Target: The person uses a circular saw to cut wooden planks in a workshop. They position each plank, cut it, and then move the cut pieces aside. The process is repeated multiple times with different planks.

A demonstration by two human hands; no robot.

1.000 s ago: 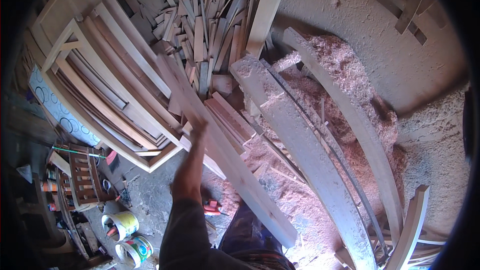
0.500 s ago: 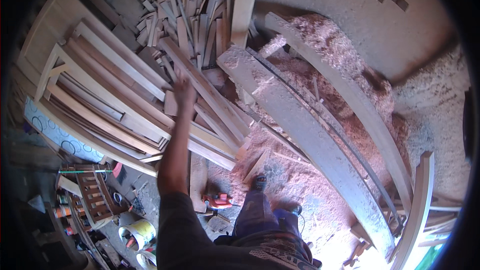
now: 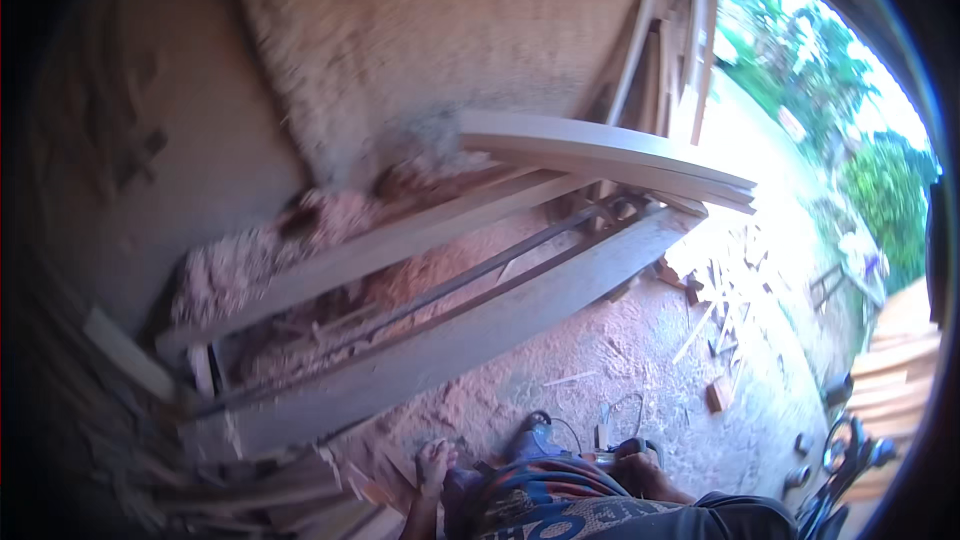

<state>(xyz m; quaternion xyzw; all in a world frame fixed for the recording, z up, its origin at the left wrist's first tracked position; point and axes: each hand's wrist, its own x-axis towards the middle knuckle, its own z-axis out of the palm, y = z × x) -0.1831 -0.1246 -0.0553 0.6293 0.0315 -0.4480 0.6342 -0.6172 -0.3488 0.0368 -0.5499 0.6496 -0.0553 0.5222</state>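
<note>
My left hand [image 3: 435, 464] hangs low beside my left leg, near the offcuts. Its fingers look curled in, and nothing shows in them. In front of my right thigh is my right hand [image 3: 638, 474], low and close to my body; blur and its angle hide its fingers. Both hands are apart from the long wide beam [image 3: 470, 330] lying across in front of me. Behind that beam runs a second long timber [image 3: 390, 245], with a thin dark bar [image 3: 450, 285] between them. A curved board [image 3: 600, 152] rests across their right ends.
Pinkish shavings [image 3: 235, 275] heap against the wall behind the timbers. Upright boards [image 3: 665, 70] lean at the back right. Scraps and a small wood block [image 3: 719, 395] lie on the floor to the right. Stacked planks [image 3: 895, 380] stand at the far right; loose wood [image 3: 250, 490] lies lower left.
My view has swung to the right, toward the bright opening. My left arm, stretched over the wood pile before, is now down by my leg. My right hand has come into view.
</note>
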